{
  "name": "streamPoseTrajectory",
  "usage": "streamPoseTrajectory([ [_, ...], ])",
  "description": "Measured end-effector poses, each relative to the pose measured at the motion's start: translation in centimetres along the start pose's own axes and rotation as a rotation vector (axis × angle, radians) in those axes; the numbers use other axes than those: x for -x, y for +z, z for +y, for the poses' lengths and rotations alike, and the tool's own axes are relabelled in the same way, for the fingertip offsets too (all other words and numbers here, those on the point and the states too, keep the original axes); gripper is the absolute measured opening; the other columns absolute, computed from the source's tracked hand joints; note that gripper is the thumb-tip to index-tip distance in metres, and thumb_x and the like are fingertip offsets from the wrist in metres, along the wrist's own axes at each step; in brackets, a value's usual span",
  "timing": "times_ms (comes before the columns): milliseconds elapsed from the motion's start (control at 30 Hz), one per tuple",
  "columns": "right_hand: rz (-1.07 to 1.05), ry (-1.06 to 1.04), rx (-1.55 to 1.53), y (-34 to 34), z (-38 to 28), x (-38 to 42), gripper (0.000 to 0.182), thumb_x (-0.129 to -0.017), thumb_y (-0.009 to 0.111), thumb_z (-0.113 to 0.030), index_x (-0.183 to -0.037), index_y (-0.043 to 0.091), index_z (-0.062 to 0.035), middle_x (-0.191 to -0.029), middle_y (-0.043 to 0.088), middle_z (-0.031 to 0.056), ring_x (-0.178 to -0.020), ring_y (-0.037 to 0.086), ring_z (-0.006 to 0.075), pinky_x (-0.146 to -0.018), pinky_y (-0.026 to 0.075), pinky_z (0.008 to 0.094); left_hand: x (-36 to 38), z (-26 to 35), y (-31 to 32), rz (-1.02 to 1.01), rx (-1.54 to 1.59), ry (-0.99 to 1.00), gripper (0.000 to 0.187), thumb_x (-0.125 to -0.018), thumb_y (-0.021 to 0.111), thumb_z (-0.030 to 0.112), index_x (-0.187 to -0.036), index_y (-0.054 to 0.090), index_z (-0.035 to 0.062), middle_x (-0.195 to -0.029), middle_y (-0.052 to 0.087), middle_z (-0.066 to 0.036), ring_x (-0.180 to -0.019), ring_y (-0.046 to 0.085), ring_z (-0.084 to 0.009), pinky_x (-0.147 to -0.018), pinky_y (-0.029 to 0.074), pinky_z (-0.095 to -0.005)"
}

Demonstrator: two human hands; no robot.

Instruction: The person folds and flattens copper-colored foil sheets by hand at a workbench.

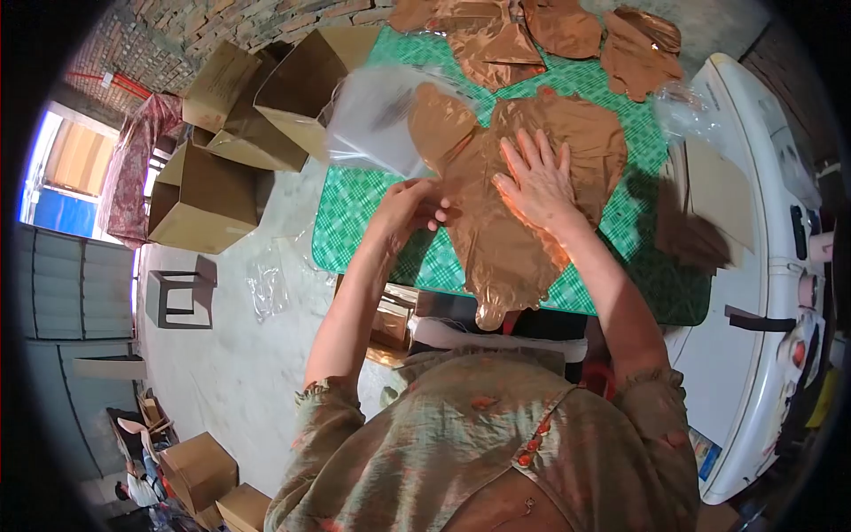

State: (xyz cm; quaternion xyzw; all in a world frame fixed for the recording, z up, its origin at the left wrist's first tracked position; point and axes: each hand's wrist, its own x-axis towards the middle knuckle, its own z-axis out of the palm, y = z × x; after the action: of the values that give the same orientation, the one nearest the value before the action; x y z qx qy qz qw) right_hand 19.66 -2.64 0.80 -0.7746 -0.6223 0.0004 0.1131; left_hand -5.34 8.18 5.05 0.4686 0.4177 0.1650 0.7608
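Note:
A flat, shiny copper-brown sheet with a lobed outline, which looks like an uninflated foil balloon, lies on the green checked tabletop. Its lower tip hangs over the near edge. My right hand lies on its upper right part, palm down with fingers spread. At its left edge, the fingers of my left hand are curled and seem to pinch the foil; the contact is partly hidden. Beyond my left hand, a stack of clear plastic bags lies partly under the foil's upper left lobe.
More copper foil pieces lie along the table's far edge. Cardboard sheets rest on a white appliance at the right. Open cardboard boxes and a small stool frame stand on the floor at left. Another person is far off, lower left.

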Motion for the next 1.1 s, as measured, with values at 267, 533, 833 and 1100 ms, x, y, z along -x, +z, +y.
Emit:
streamPoseTrajectory([
  [267,-0.014,0.005,0.017,-0.2,-0.1,0.0,0.07,-0.106,0.05,-0.054,-0.166,0.034,-0.0218,-0.174,0.025,0.0118,-0.162,0.013,0.0365,-0.127,0.006,0.0677,-3.4,-0.7,0.7,-0.004,-0.351,0.098,0.026,-0.103,0.067,0.029,-0.111,0.067,0.0042,-0.066,0.058,0.004,-0.049,0.046,-0.0073,-0.043,0.033,-0.0239],
  [533,-0.02,0.01,0.025,-0.1,-0.1,0.3,0.069,-0.107,0.047,-0.053,-0.166,0.032,-0.0214,-0.174,0.024,0.0113,-0.162,0.012,0.0359,-0.126,0.005,0.0679,-4.3,0.4,3.2,-0.05,-0.271,0.435,0.063,-0.103,0.068,0.035,-0.153,0.046,0.0048,-0.146,0.057,-0.011,-0.135,0.053,-0.0219,-0.113,0.042,-0.0362],
  [833,-0.039,0.014,-0.002,-1.3,-0.5,0.4,0.065,-0.104,0.051,-0.043,-0.162,0.041,-0.0143,-0.174,0.024,0.013,-0.163,0.01,0.0358,-0.127,0.004,0.0683,-5.3,0.2,7.7,-0.262,0.079,0.421,0.087,-0.107,0.056,0.023,-0.169,-0.001,0.0023,-0.175,0.018,-0.019,-0.161,0.018,-0.0271,-0.13,0.017,-0.0382],
  [1100,-0.187,0.034,0.084,-2.4,-0.7,0.0,0.06,-0.101,0.054,-0.039,-0.151,0.053,-0.0061,-0.174,0.023,0.0137,-0.162,0.01,0.0366,-0.127,0.004,0.0687,-6.7,-1.1,8.1,-0.291,-0.027,0.533,0.082,-0.11,0.053,0.034,-0.171,0.006,0.0082,-0.177,0.014,-0.014,-0.162,0.016,-0.0248,-0.13,0.016,-0.0363],
])
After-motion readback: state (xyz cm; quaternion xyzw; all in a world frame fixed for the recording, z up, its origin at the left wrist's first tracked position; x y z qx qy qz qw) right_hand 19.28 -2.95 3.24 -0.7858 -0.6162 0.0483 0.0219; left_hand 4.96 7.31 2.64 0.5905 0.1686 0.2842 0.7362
